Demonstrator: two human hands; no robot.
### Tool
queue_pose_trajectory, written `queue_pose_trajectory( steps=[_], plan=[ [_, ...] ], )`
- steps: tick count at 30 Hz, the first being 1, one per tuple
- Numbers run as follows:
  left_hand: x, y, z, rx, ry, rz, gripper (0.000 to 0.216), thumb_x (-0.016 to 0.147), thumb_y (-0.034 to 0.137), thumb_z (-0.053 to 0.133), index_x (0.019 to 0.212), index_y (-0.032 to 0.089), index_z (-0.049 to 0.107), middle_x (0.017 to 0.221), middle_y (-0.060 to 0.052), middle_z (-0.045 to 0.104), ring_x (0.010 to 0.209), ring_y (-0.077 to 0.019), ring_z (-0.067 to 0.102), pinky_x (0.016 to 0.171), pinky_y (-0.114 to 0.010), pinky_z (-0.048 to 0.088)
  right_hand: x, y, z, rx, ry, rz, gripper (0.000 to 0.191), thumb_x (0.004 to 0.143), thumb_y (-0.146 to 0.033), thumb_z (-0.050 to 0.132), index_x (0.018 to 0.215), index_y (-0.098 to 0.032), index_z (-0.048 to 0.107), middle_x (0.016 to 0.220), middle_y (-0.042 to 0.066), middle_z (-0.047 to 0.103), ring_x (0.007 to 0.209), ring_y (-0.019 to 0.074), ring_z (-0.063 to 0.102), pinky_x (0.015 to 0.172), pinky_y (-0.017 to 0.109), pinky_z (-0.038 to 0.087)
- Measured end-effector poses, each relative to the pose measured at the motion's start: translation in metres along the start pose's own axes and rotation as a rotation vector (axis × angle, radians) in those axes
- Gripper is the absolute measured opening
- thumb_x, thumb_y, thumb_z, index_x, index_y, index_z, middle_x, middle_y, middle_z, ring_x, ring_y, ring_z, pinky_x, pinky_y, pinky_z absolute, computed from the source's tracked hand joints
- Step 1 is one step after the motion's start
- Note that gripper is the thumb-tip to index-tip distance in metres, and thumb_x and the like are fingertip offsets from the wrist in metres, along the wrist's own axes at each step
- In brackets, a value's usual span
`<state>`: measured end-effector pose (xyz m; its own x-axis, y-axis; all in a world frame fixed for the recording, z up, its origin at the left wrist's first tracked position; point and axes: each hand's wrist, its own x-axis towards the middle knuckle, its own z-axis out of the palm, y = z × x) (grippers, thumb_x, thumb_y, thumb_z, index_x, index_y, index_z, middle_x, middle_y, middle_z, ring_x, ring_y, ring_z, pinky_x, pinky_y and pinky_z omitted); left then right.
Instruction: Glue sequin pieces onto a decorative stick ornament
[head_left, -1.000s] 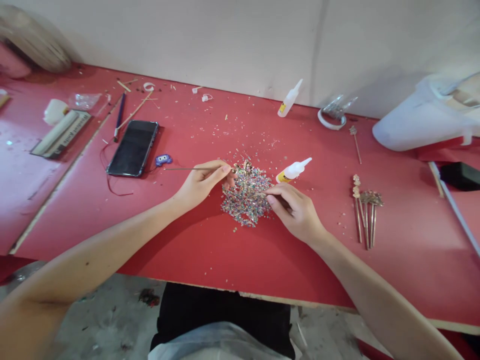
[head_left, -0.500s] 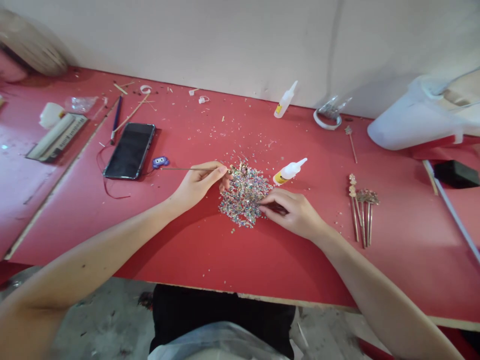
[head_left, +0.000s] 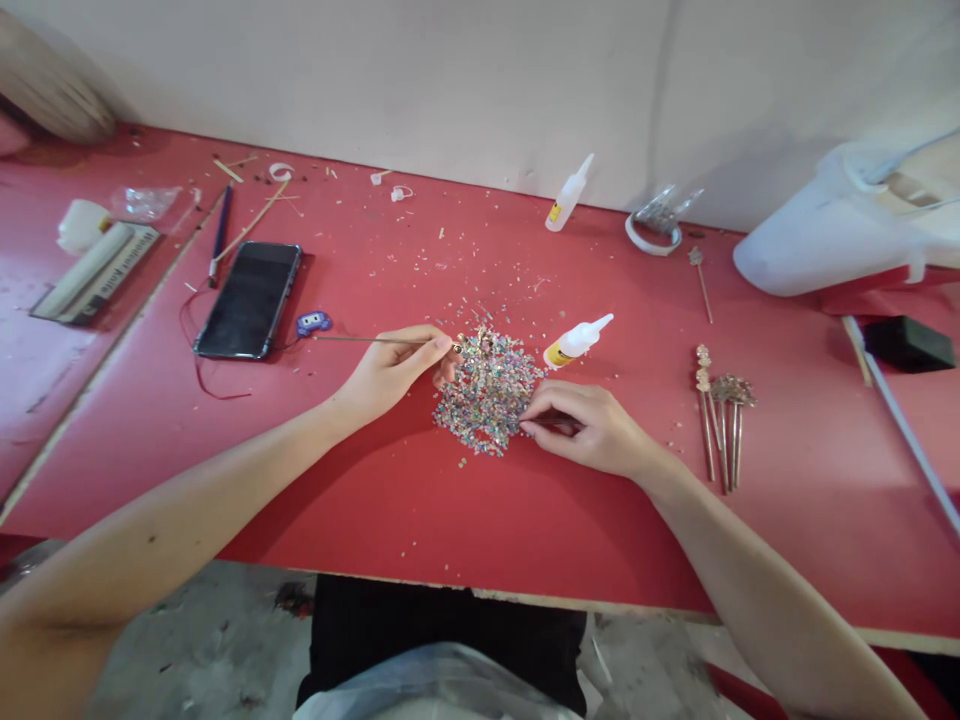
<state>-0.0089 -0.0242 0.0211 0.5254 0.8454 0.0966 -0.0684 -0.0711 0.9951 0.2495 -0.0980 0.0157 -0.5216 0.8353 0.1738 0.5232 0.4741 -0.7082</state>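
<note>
Closed on a thin metal hairpin (head_left: 345,339), my left hand (head_left: 397,370) is at the left edge of a pile of small glittering rhinestones (head_left: 487,400). The pin's shaft points left and its ornamented end (head_left: 484,342) lies over the pile. My right hand (head_left: 592,425) pinches a slim dark tool (head_left: 559,418) at the pile's right edge; most of it is hidden in the fingers, so its kind is unclear. Just above that hand rests a glue bottle (head_left: 576,342) with a yellow label, tilted.
Another glue bottle (head_left: 570,195) stands by the wall. Several finished-looking hairpins (head_left: 724,430) lie at right, near a white container (head_left: 802,230) and a black block (head_left: 907,343). Leftward are a phone (head_left: 247,300), a blue charm (head_left: 313,323) and a knife box (head_left: 97,275).
The view has shifted slightly. My right fingers have closed a little more around the dark tool at the pile's edge. My left hand keeps its hold on the hairpin.
</note>
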Motion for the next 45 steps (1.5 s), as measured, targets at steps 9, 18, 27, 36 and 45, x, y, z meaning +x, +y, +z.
queue_pose_trajectory(
  steps=[9,18,27,36,45],
  plan=[
    [-0.001,0.0,0.0,0.07,-0.02,-0.022,0.031,0.094,0.038,0.056,0.079,0.013,0.066,0.068,-0.002,0.063,0.061,-0.0087,0.057,0.062,-0.022,0.049,0.002,0.001,-0.002,0.067,-0.026,0.022,0.008,0.089,-0.025,0.061,0.087,-0.019,0.064,0.073,0.0,0.059,0.054,0.0072,0.046,0.052,0.021,0.038],
    [-0.002,0.001,0.0,0.105,-0.036,-0.033,0.031,0.094,0.038,0.055,0.08,0.013,0.066,0.066,-0.002,0.063,0.059,-0.0095,0.058,0.06,-0.022,0.049,0.001,-0.011,0.003,0.443,0.076,0.192,0.016,0.092,-0.03,0.06,0.102,-0.02,0.067,0.087,0.002,0.063,0.054,0.0069,0.06,0.054,0.022,0.049],
    [-0.003,0.0,0.0,0.133,-0.046,-0.032,0.03,0.095,0.036,0.053,0.08,0.013,0.065,0.067,-0.002,0.064,0.058,-0.0089,0.058,0.06,-0.021,0.049,0.004,-0.024,0.016,0.832,-0.112,0.263,0.017,0.088,-0.03,0.065,0.098,-0.017,0.067,0.079,0.001,0.063,0.064,0.0083,0.06,0.061,0.023,0.052],
    [-0.002,-0.003,-0.001,0.129,-0.063,-0.01,0.032,0.095,0.04,0.052,0.079,0.014,0.064,0.067,-0.003,0.065,0.057,-0.009,0.058,0.058,-0.022,0.05,0.004,-0.042,0.021,0.709,-0.286,-0.06,0.011,0.087,-0.023,0.065,0.097,-0.019,0.069,0.086,0.003,0.071,0.081,0.0126,0.066,0.106,0.044,0.045],
    [-0.002,0.0,0.0,0.151,-0.065,-0.018,0.032,0.095,0.037,0.051,0.077,0.014,0.064,0.065,-0.002,0.064,0.06,-0.0094,0.059,0.061,-0.021,0.05,0.007,-0.033,0.019,0.571,-0.091,0.025,0.009,0.088,-0.02,0.064,0.096,-0.019,0.068,0.086,0.001,0.069,0.082,0.0117,0.065,0.116,0.049,0.031]
  ],
)
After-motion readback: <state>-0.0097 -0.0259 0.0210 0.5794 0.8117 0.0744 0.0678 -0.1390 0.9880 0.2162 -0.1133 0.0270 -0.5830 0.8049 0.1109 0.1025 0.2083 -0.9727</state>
